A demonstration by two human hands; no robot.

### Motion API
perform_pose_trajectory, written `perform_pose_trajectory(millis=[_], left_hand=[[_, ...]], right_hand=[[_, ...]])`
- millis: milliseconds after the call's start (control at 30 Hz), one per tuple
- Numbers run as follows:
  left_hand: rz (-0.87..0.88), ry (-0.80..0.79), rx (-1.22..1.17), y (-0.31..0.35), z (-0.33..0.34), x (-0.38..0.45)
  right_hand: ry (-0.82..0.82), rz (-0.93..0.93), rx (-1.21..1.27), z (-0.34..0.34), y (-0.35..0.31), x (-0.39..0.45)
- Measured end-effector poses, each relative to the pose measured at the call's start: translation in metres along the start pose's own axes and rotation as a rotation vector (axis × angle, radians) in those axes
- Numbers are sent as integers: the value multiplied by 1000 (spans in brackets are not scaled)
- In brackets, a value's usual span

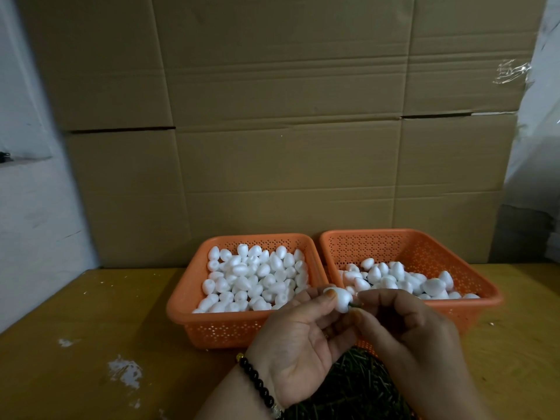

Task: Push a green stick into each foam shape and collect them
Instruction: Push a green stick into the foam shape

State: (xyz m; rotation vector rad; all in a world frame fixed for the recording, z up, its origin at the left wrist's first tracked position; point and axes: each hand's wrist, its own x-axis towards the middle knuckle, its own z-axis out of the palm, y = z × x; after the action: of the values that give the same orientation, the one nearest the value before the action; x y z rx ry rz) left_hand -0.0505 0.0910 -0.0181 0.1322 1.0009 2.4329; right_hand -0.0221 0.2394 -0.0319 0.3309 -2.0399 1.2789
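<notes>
My left hand pinches a white egg-shaped foam shape between thumb and fingers, just in front of the two baskets. My right hand grips a short green stick whose tip sits in the foam's lower end. The left orange basket is full of plain white foam shapes. The right orange basket holds a lower layer of foam shapes. A pile of green sticks lies on the table under my hands, partly hidden by them.
The baskets stand side by side on a yellow-brown table with white paint marks. A wall of cardboard rises right behind them. A white wall is at the left. A black bead bracelet circles my left wrist.
</notes>
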Motion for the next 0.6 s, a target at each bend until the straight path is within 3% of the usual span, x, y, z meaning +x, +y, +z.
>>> perform_pose_trajectory(millis=[600], left_hand=[[-97, -39, -303, 6, -4, 3]], right_hand=[[-72, 141, 241, 3, 6, -2]])
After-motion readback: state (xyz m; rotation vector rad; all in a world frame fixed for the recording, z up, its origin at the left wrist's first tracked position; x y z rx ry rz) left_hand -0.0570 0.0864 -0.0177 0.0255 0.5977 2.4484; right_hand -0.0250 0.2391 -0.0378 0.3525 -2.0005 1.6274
